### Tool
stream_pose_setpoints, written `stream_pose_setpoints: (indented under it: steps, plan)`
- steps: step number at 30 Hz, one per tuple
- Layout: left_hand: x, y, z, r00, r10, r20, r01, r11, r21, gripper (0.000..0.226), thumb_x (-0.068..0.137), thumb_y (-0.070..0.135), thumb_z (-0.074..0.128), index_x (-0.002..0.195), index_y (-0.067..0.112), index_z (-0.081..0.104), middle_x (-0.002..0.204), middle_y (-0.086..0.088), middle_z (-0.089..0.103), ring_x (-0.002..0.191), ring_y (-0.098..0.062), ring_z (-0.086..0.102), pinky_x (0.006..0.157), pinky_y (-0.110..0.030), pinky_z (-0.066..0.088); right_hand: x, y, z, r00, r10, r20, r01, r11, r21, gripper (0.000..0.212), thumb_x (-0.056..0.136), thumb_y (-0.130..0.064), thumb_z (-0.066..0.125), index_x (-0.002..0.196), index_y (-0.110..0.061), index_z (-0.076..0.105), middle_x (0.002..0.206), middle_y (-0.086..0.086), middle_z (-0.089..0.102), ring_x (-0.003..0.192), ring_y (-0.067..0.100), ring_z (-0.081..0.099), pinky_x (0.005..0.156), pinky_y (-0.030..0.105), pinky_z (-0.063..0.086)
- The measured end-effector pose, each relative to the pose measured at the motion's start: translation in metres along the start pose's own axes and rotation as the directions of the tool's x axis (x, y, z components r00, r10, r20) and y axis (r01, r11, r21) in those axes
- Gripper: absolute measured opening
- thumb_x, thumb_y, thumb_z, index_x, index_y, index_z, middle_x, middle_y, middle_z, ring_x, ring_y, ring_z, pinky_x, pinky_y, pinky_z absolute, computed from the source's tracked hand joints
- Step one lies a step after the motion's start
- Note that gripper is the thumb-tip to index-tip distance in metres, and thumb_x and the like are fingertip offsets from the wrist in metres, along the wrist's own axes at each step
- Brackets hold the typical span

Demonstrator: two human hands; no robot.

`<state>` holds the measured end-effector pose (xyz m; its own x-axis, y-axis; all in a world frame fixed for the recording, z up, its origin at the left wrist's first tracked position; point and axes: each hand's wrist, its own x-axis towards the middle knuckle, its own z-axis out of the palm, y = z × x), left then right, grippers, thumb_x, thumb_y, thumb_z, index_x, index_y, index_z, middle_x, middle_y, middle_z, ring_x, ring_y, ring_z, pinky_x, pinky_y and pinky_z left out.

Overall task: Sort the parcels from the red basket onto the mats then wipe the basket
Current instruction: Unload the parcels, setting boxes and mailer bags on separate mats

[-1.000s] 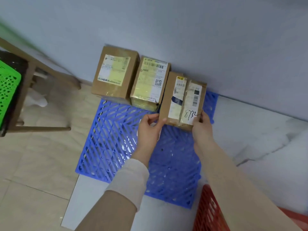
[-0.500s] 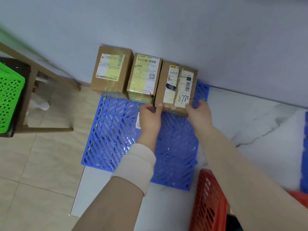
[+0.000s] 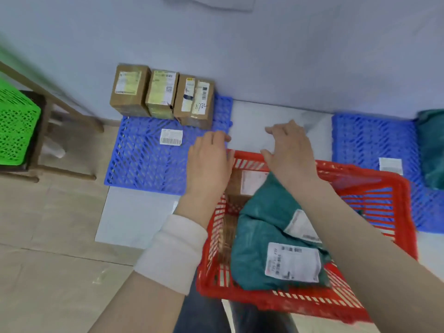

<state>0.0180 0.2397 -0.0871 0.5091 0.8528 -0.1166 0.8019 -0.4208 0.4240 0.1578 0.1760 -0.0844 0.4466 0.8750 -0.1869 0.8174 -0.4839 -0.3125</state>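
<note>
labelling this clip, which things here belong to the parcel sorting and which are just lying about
Job: red basket; teal bags and brown box inside it; left blue mat with three boxes; right blue mat with a teal parcel.
Lying about: green basket; wooden stand.

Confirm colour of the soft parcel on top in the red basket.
Teal-green soft plastic mailer bag, with a white label; head view shows it.

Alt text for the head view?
The left hand and right hand, open and empty, reach over a red basket holding teal bags and a cardboard box. Three boxes line the wall on a blue mat.
</note>
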Motion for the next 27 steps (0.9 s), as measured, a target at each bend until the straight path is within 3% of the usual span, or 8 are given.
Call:
stream_pose_setpoints:
  steps: [5, 13, 19, 23, 27]
  plan:
    - [-0.061, 0.062, 0.007, 0.998, 0.058, 0.022, -0.06, 0.993, 0.105, 0.029, 0.087, 0.025, 0.052, 0.114, 0.014, 0.053, 0.115, -0.012, 0.056, 0.109, -0.032, 0.049, 0.087, -0.04, 0.034, -0.075, 0.051, -0.032, 0.997, -0.077, -0.004, 0.076, 0.994, -0.082, 0.05, 0.082, -0.02, 0.063, 0.129, -0.008, 0.048, 0.13, 0.016, 0.049, 0.133, 0.035, 0.03, 0.106, 0.041, 0.025]
    - [-0.118, 0.117, 0.028, 0.978, 0.16, 0.135, -0.187, 0.957, 0.22, 0.033, 0.092, 0.028, 0.046, 0.122, 0.016, 0.046, 0.123, -0.007, 0.051, 0.118, -0.027, 0.043, 0.098, -0.036, 0.032, -0.15, 0.096, -0.041, 0.996, -0.03, 0.086, 0.041, 0.991, -0.129, 0.055, 0.083, -0.026, 0.064, 0.133, -0.013, 0.045, 0.135, 0.01, 0.046, 0.139, 0.029, 0.022, 0.112, 0.038, 0.019]
    - [-0.131, 0.148, 0.054, 0.962, 0.204, 0.181, -0.242, 0.944, 0.224, 0.029, 0.093, 0.018, 0.044, 0.121, 0.013, 0.046, 0.121, -0.008, 0.052, 0.114, -0.028, 0.045, 0.094, -0.035, 0.032, -0.17, 0.13, -0.035, 0.992, 0.016, 0.124, 0.006, 0.984, -0.178, 0.061, 0.082, -0.033, 0.065, 0.134, -0.012, 0.041, 0.135, 0.009, 0.044, 0.132, 0.028, 0.03, 0.108, 0.037, 0.025]
    - [-0.138, 0.163, 0.078, 0.958, 0.126, 0.257, -0.183, 0.961, 0.21, 0.028, 0.093, 0.019, 0.045, 0.121, 0.014, 0.046, 0.123, -0.007, 0.052, 0.116, -0.028, 0.045, 0.094, -0.035, 0.033, -0.172, 0.161, -0.03, 0.979, 0.069, 0.192, -0.041, 0.988, -0.146, 0.07, 0.079, -0.039, 0.067, 0.137, -0.014, 0.038, 0.136, 0.008, 0.044, 0.131, 0.027, 0.031, 0.109, 0.036, 0.026]
    - [-0.142, 0.17, 0.11, 0.944, -0.086, 0.32, 0.046, 0.99, 0.13, 0.033, 0.092, 0.025, 0.049, 0.123, 0.014, 0.047, 0.126, -0.008, 0.051, 0.119, -0.027, 0.046, 0.096, -0.037, 0.036, -0.157, 0.198, -0.022, 0.944, 0.086, 0.317, -0.053, 0.992, -0.111, 0.082, 0.074, -0.046, 0.07, 0.139, -0.013, 0.032, 0.136, 0.01, 0.044, 0.128, 0.028, 0.035, 0.108, 0.036, 0.028]
